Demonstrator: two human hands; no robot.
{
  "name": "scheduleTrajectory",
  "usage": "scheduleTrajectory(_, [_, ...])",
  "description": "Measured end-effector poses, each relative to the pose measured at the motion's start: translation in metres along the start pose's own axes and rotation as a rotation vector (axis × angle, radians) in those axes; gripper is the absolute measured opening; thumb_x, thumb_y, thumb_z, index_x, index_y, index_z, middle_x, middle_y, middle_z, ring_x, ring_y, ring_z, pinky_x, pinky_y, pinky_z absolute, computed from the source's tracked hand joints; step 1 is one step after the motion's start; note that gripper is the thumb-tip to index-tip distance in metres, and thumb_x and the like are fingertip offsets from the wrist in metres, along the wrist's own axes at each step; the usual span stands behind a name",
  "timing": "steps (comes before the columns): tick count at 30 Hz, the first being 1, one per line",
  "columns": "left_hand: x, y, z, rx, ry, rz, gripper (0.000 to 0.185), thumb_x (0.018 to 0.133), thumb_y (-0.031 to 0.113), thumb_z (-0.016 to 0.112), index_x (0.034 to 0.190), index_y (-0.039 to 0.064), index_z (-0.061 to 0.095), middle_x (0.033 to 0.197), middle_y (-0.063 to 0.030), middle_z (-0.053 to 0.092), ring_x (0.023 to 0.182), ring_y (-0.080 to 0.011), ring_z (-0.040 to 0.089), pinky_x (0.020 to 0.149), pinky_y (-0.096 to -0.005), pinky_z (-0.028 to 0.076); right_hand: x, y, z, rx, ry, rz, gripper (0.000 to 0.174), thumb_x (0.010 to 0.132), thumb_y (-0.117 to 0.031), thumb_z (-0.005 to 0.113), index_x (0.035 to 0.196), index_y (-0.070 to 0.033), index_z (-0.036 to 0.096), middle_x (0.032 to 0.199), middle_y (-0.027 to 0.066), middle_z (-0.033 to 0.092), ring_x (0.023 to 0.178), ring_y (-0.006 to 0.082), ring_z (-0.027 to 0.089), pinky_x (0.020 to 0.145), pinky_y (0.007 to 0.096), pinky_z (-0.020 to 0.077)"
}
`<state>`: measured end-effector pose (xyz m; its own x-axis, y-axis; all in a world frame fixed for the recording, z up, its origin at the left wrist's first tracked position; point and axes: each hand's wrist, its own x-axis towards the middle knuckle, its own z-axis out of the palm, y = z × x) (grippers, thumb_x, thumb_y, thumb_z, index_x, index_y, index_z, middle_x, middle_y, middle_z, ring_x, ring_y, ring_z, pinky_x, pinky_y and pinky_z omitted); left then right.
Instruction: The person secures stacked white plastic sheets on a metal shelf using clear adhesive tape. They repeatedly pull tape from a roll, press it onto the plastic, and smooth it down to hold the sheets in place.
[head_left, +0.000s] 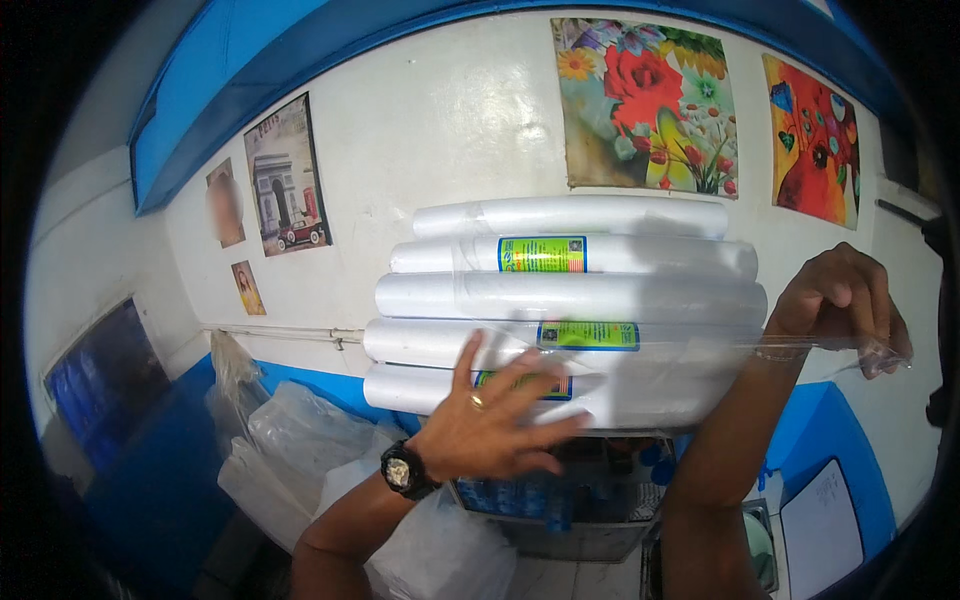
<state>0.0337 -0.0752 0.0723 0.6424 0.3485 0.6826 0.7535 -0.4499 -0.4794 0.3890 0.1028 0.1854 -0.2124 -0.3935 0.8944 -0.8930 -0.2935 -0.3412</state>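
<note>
Several long white cylinders (570, 296), which look like filter cartridges, are stacked lengthwise in front of me. Clear plastic wrap covers some of them, and green-and-yellow labels (589, 336) with blue borders show through. My left hand (502, 420), wearing a ring and a black wristwatch (399, 472), lies spread across the lower cylinders. It is slightly blurred, so whether it presses on them is unclear. To the right of the stack, my right hand (847, 300) pinches a gathered end of clear plastic film (889, 356). The film stretches taut from there back across the cylinders.
Large clear plastic bags (307, 427) are heaped at the lower left. Beneath the stack stands a dark-framed case (570, 536) with blue items inside. At right are a whiteboard (823, 529) and a sink (759, 547). A flower poster (649, 109) hangs on the white wall.
</note>
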Motion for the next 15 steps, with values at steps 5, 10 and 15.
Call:
scheduleTrajectory(5, [-0.032, -0.031, 0.011, 0.195, -0.272, -0.382, 0.119, 0.056, 0.066, 0.097, 0.156, 0.024, 0.048, 0.170, -0.0264, 0.021, 0.156, -0.0605, 0.013, 0.122, -0.0789, 0.010, -0.002, -0.003, -0.004, -0.078, -0.010, 0.039, 0.020, 0.074, -0.005, 0.088, 0.070, -0.010, 0.069, 0.068, 0.0046, 0.073, 0.066, 0.0137, 0.073, 0.112, 0.0468, 0.0460])
scheduleTrajectory(10, [-0.025, -0.037, 0.013, 0.148, -0.058, -0.524, 0.122, 0.054, 0.066, 0.097, 0.150, 0.009, 0.049, 0.165, -0.0301, 0.029, 0.158, -0.0554, 0.014, 0.121, -0.0794, 0.010, 0.002, 0.001, -0.009, -0.117, -0.113, 0.055, 0.008, 0.082, -0.017, 0.088, 0.077, -0.017, 0.082, 0.088, 0.0045, 0.074, 0.075, 0.0140, 0.078, 0.105, 0.0515, 0.0506])
scheduleTrajectory(15, [-0.023, -0.046, 0.016, 0.147, -0.107, -0.521, 0.112, 0.052, 0.063, 0.098, 0.132, -0.002, 0.055, 0.141, -0.0251, 0.050, 0.153, -0.0431, 0.032, 0.124, -0.0744, 0.014, -0.003, 0.026, 0.014, -0.125, -0.044, -0.089, 0.008, 0.082, -0.014, 0.086, 0.076, -0.016, 0.082, 0.087, 0.0047, 0.074, 0.073, 0.0135, 0.077, 0.085, 0.0408, 0.0560])
